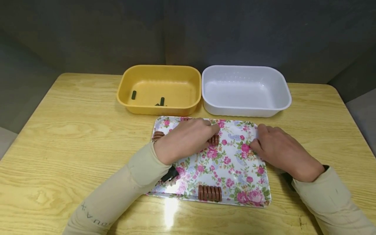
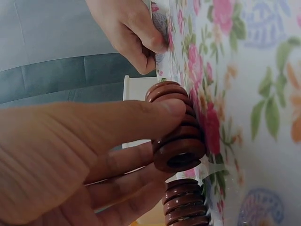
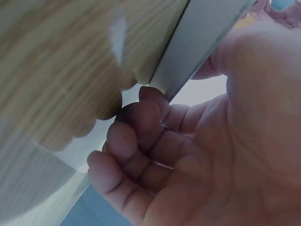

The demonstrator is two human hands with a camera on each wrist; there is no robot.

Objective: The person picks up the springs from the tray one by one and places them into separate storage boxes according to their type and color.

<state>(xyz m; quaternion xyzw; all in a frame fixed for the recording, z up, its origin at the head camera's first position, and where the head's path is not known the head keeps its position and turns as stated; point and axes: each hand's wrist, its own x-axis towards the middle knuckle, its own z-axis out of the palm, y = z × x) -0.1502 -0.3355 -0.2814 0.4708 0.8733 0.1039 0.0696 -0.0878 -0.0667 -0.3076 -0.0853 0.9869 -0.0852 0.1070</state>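
My left hand (image 1: 188, 138) reaches over the flowered tray (image 1: 232, 166) and pinches a brown ribbed coil (image 2: 178, 153). In the left wrist view the thumb presses one side of that hollow coil, with fingers behind it; it lies against the tray surface. Just below it there is another brown coil (image 2: 186, 207). My right hand (image 1: 285, 148) grips the tray's right edge, thumb on the rim; in the right wrist view its curled fingers (image 3: 122, 141) are at the tray's edge. Other brown coils lie at the tray's front edge (image 1: 209, 193) and left side, partly behind my left hand.
Behind the tray stand a yellow bin (image 1: 160, 110) and a white bin (image 1: 246, 111), side by side. Several small dark green pieces (image 1: 162, 101) lie in the yellow bin. The wooden table (image 1: 73, 130) ends at a dark wall at the back.
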